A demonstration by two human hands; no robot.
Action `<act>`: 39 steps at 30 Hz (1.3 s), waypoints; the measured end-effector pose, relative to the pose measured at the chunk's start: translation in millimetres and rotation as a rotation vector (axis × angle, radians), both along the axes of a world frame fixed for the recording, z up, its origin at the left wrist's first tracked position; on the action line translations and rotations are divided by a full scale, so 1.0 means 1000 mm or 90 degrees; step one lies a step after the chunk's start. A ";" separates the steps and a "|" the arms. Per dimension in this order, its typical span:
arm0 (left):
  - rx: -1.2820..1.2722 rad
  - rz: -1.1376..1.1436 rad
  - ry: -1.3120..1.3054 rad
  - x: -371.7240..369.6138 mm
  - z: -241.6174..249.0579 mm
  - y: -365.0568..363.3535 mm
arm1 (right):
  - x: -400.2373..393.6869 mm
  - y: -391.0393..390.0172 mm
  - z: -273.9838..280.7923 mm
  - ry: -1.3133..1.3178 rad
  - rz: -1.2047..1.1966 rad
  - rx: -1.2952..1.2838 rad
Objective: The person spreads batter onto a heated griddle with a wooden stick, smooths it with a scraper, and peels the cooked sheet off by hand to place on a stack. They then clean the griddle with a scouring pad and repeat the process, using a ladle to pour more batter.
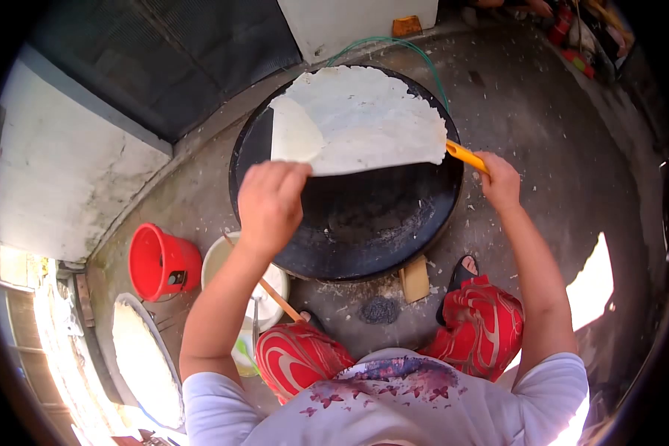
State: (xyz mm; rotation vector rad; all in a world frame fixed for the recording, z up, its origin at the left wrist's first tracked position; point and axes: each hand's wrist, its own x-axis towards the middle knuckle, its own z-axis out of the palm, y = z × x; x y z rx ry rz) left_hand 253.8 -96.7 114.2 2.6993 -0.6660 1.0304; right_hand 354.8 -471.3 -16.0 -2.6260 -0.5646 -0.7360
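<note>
A thin white crepe [372, 123] covers the far half of a large round black griddle [364, 219], its near edge folded or lifted in a straight line. My left hand [275, 201] pinches that edge at its left end, fingers closed. At the right rim, my right hand [500, 181] is wrapped round a yellow handle [466, 157]. The far end of this handle meets the crepe's right edge, and whatever tool head it carries is hidden. Bare dark griddle surface shows on the near side.
Left of the griddle stand a red bucket [163, 264] and a pale bucket [217, 256] with a wooden stick [275, 297] across it. A round white sheet [147, 364] lies lower left. A dark scouring pad [380, 311] and wooden block [415, 279] sit near my feet. A green hose [394, 39] curves behind.
</note>
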 end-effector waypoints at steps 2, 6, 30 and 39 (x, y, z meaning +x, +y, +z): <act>-0.026 -0.029 0.068 -0.022 -0.022 -0.006 | -0.020 -0.005 0.008 0.008 0.068 -0.042; -0.142 0.018 0.172 -0.027 -0.056 -0.002 | -0.039 0.006 0.016 0.015 0.287 -0.109; 0.048 -0.062 0.160 -0.081 -0.031 0.001 | 0.066 -0.035 -0.020 0.007 -0.212 0.032; -0.033 0.374 0.381 -0.098 -0.115 0.034 | -0.010 -0.110 -0.054 0.384 -0.136 0.642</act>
